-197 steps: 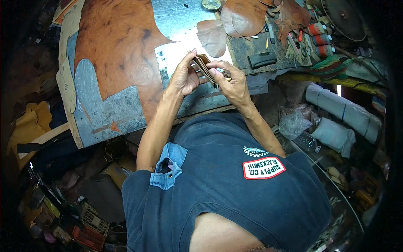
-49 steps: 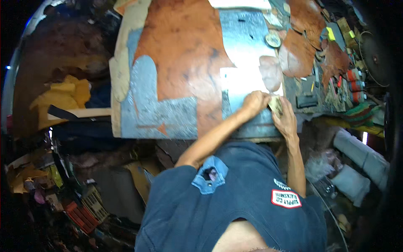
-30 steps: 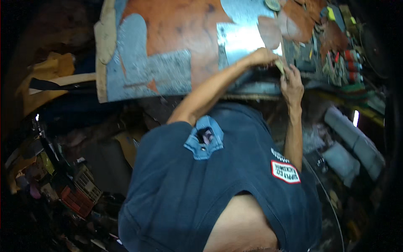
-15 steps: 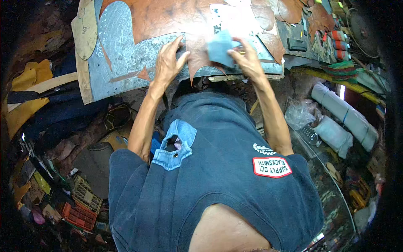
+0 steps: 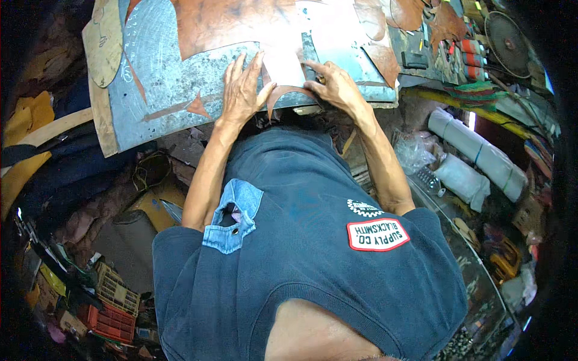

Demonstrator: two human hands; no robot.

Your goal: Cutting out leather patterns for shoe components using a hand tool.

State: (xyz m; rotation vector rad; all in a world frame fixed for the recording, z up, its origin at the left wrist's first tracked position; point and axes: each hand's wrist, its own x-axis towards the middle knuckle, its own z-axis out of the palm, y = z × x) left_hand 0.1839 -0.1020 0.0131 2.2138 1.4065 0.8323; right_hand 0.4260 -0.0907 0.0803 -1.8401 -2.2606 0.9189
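Fingers (image 5: 236, 69) of the left hand (image 5: 242, 93) lie spread and flat, pressing a pale sheet (image 5: 283, 67) and the brown leather strip (image 5: 288, 93) curving beneath it (palm down, gripping nothing). The right hand (image 5: 337, 87) curls loosely on the sheet's other edge, fingertips touching it. Both rest on a scratched metal board (image 5: 162, 78), near its front edge.

The brown leather sheet (image 5: 241, 24) is cut off at twelve o'clock. The right hand (image 5: 337, 87) hides what its fingertips pinch. Clutter at seven o'clock is too dark to identify.
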